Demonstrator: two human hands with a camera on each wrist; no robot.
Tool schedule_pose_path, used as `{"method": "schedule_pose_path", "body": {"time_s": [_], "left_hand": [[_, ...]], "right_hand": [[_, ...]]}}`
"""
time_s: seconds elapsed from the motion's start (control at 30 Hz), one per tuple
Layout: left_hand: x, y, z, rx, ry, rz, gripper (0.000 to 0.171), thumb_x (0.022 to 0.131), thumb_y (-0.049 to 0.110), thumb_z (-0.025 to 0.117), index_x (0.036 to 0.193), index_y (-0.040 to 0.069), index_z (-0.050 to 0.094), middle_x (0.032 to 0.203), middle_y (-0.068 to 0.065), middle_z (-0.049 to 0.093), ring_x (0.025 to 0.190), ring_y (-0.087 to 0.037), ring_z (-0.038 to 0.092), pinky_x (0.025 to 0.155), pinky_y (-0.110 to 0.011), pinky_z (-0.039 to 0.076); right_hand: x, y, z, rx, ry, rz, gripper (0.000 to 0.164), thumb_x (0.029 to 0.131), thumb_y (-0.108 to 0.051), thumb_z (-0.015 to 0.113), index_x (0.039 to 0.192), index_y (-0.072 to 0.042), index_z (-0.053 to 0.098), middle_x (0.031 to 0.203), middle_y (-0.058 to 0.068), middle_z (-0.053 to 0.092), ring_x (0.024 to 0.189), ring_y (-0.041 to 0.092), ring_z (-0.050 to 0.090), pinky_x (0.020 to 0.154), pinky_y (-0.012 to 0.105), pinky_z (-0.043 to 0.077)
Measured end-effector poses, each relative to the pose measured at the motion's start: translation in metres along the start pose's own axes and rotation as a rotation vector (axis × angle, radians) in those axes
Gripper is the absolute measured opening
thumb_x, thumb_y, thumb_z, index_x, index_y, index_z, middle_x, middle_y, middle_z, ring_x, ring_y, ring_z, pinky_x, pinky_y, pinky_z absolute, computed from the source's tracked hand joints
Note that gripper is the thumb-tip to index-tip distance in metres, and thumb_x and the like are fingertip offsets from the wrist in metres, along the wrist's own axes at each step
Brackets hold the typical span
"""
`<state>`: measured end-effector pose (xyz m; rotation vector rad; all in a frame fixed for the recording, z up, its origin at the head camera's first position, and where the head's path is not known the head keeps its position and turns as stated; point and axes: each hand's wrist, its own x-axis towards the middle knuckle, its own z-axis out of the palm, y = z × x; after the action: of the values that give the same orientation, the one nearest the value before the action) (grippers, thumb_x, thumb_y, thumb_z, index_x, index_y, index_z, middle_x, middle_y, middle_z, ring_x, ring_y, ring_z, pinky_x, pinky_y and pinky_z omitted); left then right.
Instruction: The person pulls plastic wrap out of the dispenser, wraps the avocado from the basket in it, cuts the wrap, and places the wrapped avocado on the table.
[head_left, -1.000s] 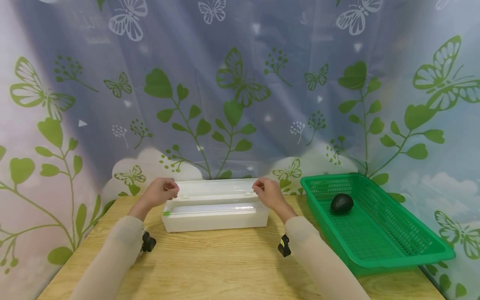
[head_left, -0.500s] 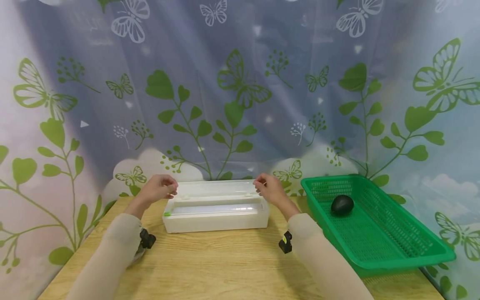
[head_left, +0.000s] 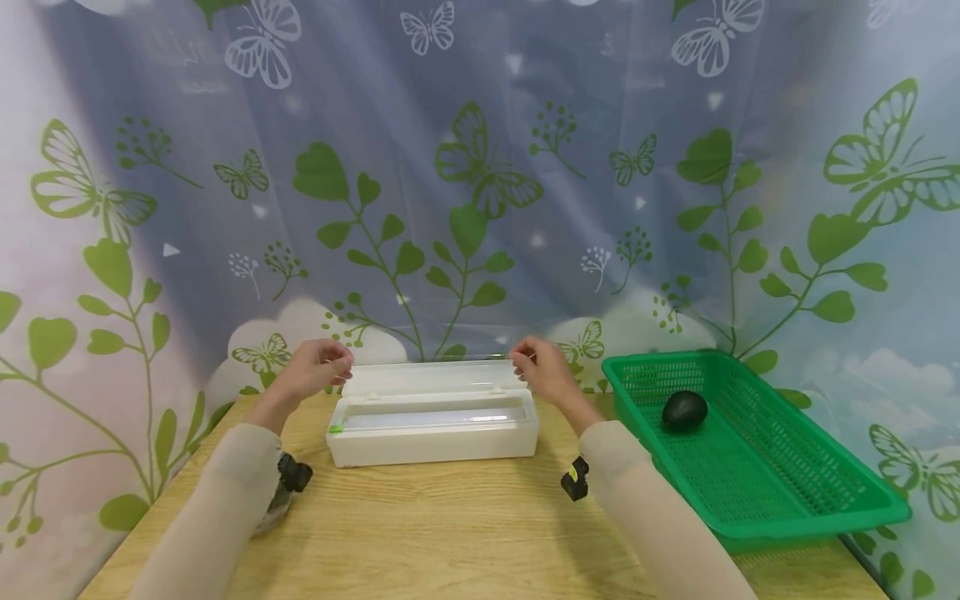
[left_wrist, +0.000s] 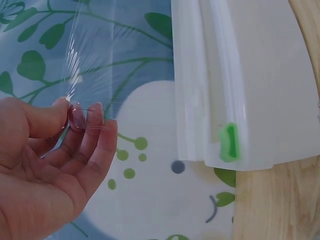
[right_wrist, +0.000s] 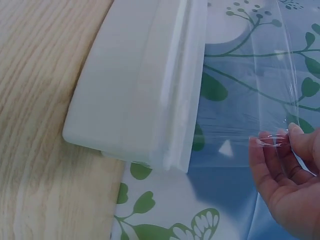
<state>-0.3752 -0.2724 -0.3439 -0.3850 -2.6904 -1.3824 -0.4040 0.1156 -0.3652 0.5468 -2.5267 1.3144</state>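
A white cling film dispenser [head_left: 435,447] lies lengthwise on the table with its lid raised at the back and a roll inside. Clear cling film [left_wrist: 92,55] stretches from it toward the curtain, taut between both hands. My left hand [head_left: 317,368] pinches one corner of the film between thumb and index finger, past the dispenser's left end. At the other corner, my right hand [head_left: 545,371] pinches the film in the same way; the right wrist view shows the film [right_wrist: 240,117] creased at those fingertips. A green slider [left_wrist: 230,142] sits at the dispenser's left end.
To the right stands a green plastic basket [head_left: 806,527] with a dark avocado [head_left: 684,411] in it. A wooden table [head_left: 450,533] bears everything. Right behind the dispenser hangs a patterned curtain [head_left: 405,250]. Something greyish [head_left: 274,515] is mostly hidden behind the left wrist.
Both hands have moved slightly up and away from the dispenser, toward the curtain, drawing the film farther out. The dispenser, basket and avocado have stayed in place.
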Motion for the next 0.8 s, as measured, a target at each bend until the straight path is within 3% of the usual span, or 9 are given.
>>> {"method": "schedule_pose_path", "body": {"time_s": [0.33, 0.57, 0.7, 0.8], "left_hand": [[0.000, 0.010, -0.004, -0.029, 0.039, -0.025, 0.027, 0.109, 0.012, 0.051, 0.121, -0.010, 0.059, 0.108, -0.021, 0.066, 0.101, -0.028, 0.067, 0.090, -0.034, 0.063], [-0.002, 0.018, -0.006, -0.013, 0.066, -0.010, 0.027, 0.110, 0.014, 0.050, 0.122, -0.009, 0.058, 0.114, -0.021, 0.064, 0.098, -0.021, 0.067, 0.092, -0.033, 0.062], [-0.002, 0.021, -0.008, -0.001, 0.079, 0.005, 0.029, 0.110, 0.014, 0.048, 0.123, -0.010, 0.057, 0.114, -0.024, 0.064, 0.106, -0.035, 0.067, 0.089, -0.030, 0.062], [-0.003, 0.024, -0.010, 0.008, 0.095, 0.015, 0.029, 0.110, 0.014, 0.047, 0.122, -0.010, 0.057, 0.112, -0.024, 0.065, 0.107, -0.038, 0.066, 0.088, -0.032, 0.062]], "right_hand": [[0.004, -0.014, -0.009, -0.020, 0.030, -0.035, 0.015, 0.105, -0.006, 0.058, 0.106, 0.005, 0.068, 0.096, 0.024, 0.070, 0.080, 0.027, 0.070, 0.071, 0.031, 0.061], [0.008, -0.021, -0.015, -0.039, 0.036, -0.071, 0.015, 0.105, -0.005, 0.057, 0.106, 0.007, 0.067, 0.091, 0.022, 0.069, 0.075, 0.023, 0.065, 0.069, 0.029, 0.058], [0.010, -0.027, -0.019, -0.062, 0.041, -0.069, 0.017, 0.106, -0.008, 0.057, 0.107, 0.005, 0.068, 0.088, 0.018, 0.069, 0.073, 0.020, 0.062, 0.066, 0.026, 0.052], [0.011, -0.032, -0.021, -0.066, 0.042, -0.071, 0.017, 0.106, -0.009, 0.057, 0.108, 0.004, 0.068, 0.089, 0.018, 0.070, 0.074, 0.019, 0.062, 0.066, 0.025, 0.051]]}}
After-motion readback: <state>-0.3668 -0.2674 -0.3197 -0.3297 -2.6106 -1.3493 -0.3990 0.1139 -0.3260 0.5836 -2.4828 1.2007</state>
